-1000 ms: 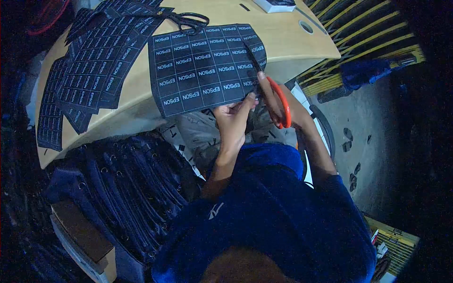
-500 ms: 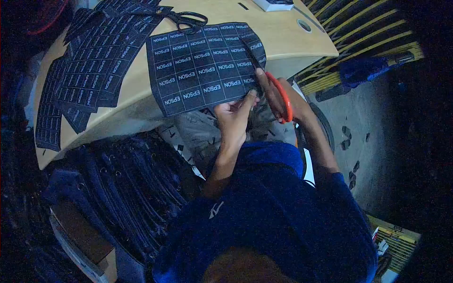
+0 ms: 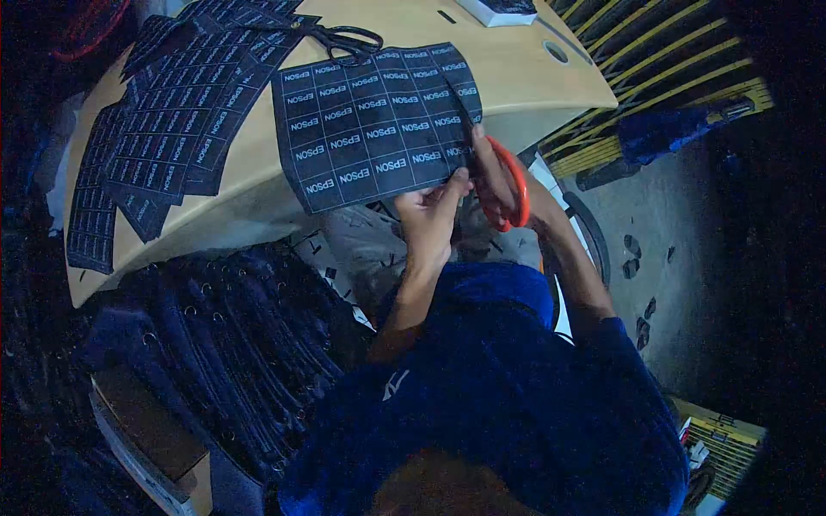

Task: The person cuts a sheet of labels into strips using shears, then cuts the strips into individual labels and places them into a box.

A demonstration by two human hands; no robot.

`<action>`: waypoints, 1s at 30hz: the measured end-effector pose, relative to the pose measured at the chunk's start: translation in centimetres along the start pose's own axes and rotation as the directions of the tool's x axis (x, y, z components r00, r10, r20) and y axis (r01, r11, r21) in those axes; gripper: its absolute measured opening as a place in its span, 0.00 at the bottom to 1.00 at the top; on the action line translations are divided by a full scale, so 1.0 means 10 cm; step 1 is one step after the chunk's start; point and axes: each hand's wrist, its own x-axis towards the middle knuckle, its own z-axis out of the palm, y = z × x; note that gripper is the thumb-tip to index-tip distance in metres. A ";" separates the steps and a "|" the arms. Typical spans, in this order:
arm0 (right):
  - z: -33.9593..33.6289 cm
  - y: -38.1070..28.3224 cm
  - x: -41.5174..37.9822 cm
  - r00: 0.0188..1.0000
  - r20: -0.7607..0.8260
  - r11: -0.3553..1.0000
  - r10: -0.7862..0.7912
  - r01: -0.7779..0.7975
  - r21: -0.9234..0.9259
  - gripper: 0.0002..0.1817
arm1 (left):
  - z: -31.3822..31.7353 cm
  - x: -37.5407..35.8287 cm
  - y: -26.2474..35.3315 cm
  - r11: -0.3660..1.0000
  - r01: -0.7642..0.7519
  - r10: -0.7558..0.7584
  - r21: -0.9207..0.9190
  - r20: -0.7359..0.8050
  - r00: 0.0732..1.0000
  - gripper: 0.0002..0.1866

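A black sheet printed with a grid of EPSON labels (image 3: 361,120) hangs over the table's front edge. My left hand (image 3: 430,219) pinches its lower right edge between thumb and fingers. In my right hand (image 3: 499,176) is a pair of scissors with orange-red handles (image 3: 521,185), its fingers wrapped round the loops. The dark blade lies over the right side of the sheet, pointing away from me along the last column of labels. The other blade is hidden beneath the sheet.
On the pale wooden table (image 3: 258,168) lie several overlapping printed sheets (image 3: 163,138) at the left. Black-handled scissors (image 3: 351,41) rest just behind the sheet I hold. A white box (image 3: 497,12) stands at the back. Dark cloth pieces with metal rings (image 3: 232,335) are piled at lower left.
The right strip of the sheet looks narrower and turned down more at the blade. My right hand with the scissors has shifted slightly toward me; my left hand has hardly moved.
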 end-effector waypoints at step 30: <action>-0.03 -0.07 0.04 0.998 0.052 0.990 0.030 -0.036 0.134 0.32 | 0.03 -0.01 0.06 0.999 0.022 -0.022 -0.041 0.001 1.000 0.06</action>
